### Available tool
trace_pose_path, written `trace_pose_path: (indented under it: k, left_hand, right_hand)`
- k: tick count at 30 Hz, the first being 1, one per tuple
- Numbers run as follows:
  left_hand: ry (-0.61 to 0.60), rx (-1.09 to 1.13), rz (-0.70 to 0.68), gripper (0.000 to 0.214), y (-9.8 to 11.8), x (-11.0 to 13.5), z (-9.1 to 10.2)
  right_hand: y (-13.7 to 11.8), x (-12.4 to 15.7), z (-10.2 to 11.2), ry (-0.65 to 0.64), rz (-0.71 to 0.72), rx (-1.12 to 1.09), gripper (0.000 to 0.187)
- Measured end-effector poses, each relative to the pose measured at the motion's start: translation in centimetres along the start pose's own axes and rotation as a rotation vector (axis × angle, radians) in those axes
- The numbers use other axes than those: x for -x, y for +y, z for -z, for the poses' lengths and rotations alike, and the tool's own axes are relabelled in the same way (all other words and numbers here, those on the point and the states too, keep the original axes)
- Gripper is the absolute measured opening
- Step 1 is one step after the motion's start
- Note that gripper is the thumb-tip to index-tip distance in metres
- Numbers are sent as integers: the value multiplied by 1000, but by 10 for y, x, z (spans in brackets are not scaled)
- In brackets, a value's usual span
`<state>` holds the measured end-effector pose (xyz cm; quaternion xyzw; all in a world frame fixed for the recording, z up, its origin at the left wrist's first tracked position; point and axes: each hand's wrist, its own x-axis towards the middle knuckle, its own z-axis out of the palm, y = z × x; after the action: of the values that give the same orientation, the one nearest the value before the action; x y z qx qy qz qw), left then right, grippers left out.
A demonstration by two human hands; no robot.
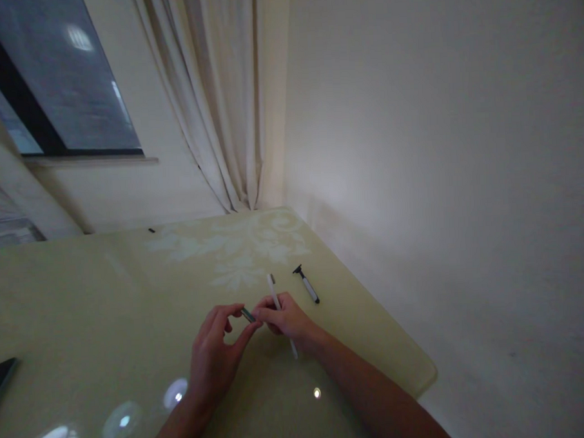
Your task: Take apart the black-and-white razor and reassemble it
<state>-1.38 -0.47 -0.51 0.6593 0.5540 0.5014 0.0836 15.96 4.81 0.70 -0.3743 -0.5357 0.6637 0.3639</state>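
Observation:
My left hand (214,351) pinches a small, narrow, dark greenish piece (248,315) between thumb and fingertips; it looks like a razor cartridge. My right hand (284,317) is closed around a white toothbrush (277,300), its bristle head up and away from me and its handle end below the hand. The right thumb and fingertip meet the near end of the cartridge; whether they grip it too is hard to see. Just beyond the right hand a razor (308,287) with a grey and black handle lies on the table, its head pointing away.
The pale yellow-green glossy table (131,303) carries lamp reflections and a leaf pattern. A small black piece (152,230) lies near its far edge. A dark flat object (1,380) shows at the left. A white wall (440,174) borders the right side; a curtain (224,106) hangs behind.

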Motion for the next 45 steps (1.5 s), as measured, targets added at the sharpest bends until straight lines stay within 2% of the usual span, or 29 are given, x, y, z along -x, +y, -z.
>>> trace_pose_path:
  k: [5, 8, 12, 15, 20, 23, 29, 34, 37, 41, 45]
  left_hand:
    - [-38, 58, 47, 39, 3, 3, -2]
    - [-95, 153, 138, 38, 4, 3, 0]
    - [-242, 358, 272, 28, 0, 2, -2]
    - [-295, 462, 317, 28, -3, 3, -5]
    - [-316, 509, 271, 42, 0, 2, -5]
    - [-339, 500, 219, 42, 1, 1, -4]
    - [-326, 481, 191, 33, -6, 1, -6]
    - [-230, 445, 278, 37, -6, -6, 0]
    - [-199, 420, 329, 41, -5, -10, 5]
    - [-174, 458, 366, 43, -5, -12, 9]
    - [-157, 535, 382, 44, -6, -12, 9]
  right_hand:
    - [2, 2, 3, 55, -23, 39, 29]
    - [5, 1, 5, 92, -49, 44, 29]
    - [6, 0, 8, 72, -86, -105, 32]
    - [2, 2, 8, 35, -104, -194, 35]
    - [-5, 6, 5, -10, -87, -187, 35]
    - [-7, 8, 4, -41, -80, -144, 36]
    - [-2, 5, 5, -56, -69, -62, 45]
    - [2, -3, 14, 49, -43, -147, 68]
    - [3, -6, 20, 33, -44, -163, 74]
    - [0, -4, 21, -28, 78, -132, 67]
    - [-4, 1, 19, -8, 198, 107, 50]
